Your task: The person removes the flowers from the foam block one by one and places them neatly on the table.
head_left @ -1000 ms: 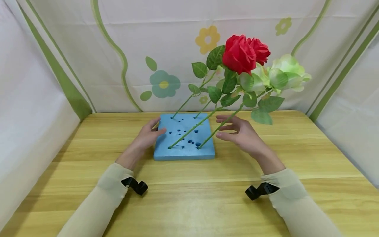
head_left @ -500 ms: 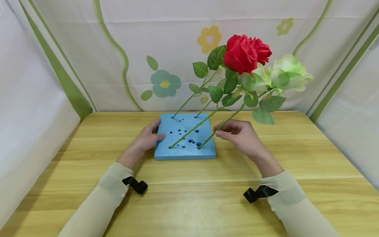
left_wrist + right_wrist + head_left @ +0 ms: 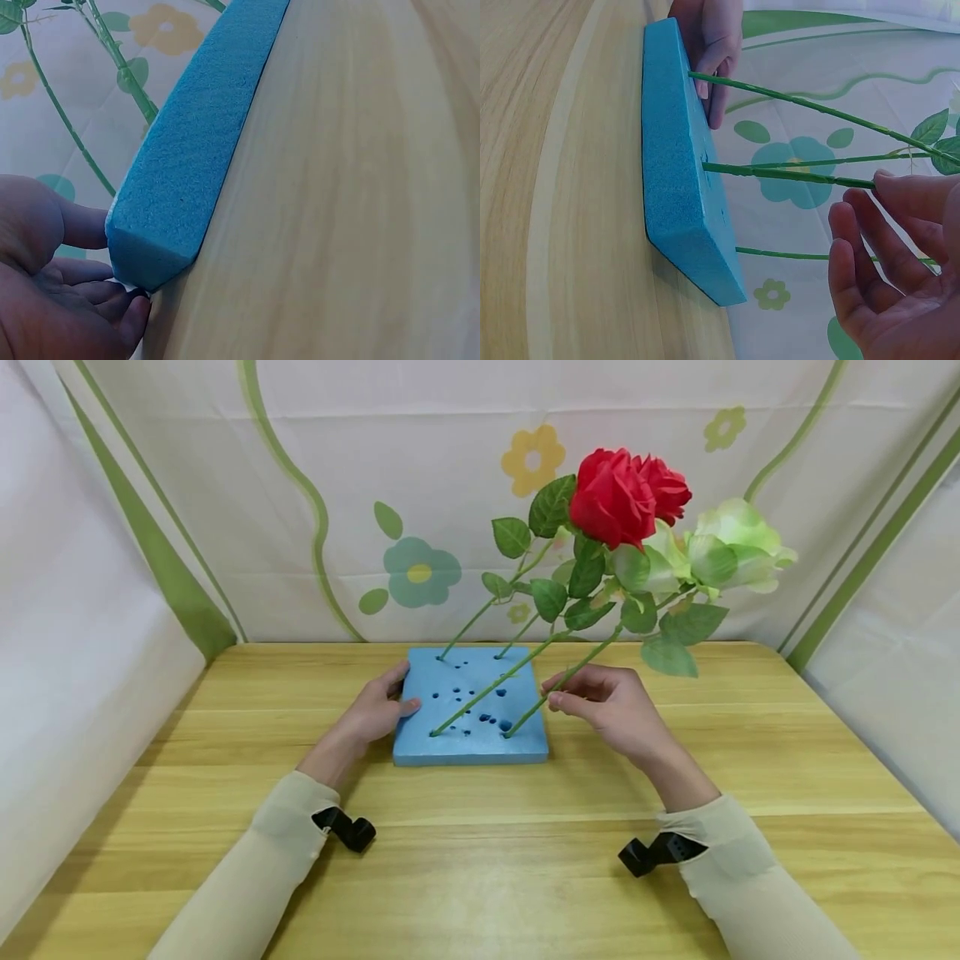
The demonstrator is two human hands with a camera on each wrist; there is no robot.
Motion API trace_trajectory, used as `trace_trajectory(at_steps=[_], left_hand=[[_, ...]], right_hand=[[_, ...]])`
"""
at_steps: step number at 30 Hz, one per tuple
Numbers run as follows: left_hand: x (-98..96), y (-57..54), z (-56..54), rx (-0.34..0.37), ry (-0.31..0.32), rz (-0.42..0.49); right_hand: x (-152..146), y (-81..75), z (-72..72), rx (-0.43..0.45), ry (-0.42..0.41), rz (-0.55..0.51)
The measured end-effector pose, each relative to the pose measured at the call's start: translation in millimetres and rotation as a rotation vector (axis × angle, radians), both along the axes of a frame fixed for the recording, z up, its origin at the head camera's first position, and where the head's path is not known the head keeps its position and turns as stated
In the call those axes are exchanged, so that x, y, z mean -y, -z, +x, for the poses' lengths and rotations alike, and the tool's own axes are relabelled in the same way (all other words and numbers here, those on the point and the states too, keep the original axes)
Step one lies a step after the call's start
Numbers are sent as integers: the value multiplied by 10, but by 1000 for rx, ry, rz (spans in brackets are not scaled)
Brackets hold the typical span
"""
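A blue foam block (image 3: 471,752) dotted with holes lies on the table, with several artificial roses stuck into it at a slant. My left hand (image 3: 372,706) holds the block's left edge, thumb over the top and fingers at the side; the left wrist view shows it at a corner of the foam (image 3: 180,165). Between thumb and forefinger my right hand (image 3: 618,706) pinches the front right stem (image 3: 527,713), a little above the foam. That stem (image 3: 787,174) runs up toward a pale green rose (image 3: 735,547). Red roses (image 3: 613,497) bloom beside it.
Green leaves (image 3: 551,597) and blooms overhang the right arm's side. The wooden table (image 3: 480,860) spreads before the block. Behind it hangs a white curtain (image 3: 420,443) printed with flowers; cloth also closes off both sides.
My right hand has come in from beside the block, and its thumb and forefinger have closed on the front right stem. The left hand stays at the block's edge.
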State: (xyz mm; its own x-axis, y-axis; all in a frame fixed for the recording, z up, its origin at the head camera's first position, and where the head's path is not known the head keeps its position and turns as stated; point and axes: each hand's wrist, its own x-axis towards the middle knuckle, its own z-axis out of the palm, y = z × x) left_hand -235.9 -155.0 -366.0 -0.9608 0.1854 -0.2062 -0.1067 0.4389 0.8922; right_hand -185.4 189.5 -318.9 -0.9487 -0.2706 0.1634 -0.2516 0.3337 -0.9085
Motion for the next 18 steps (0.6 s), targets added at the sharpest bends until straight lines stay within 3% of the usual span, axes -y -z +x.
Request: trace_trajectory(at_steps=[18], left_hand=[[-3, 4, -14, 4, -6, -10]], right_hand=[[8, 0, -1, 7, -9, -26]])
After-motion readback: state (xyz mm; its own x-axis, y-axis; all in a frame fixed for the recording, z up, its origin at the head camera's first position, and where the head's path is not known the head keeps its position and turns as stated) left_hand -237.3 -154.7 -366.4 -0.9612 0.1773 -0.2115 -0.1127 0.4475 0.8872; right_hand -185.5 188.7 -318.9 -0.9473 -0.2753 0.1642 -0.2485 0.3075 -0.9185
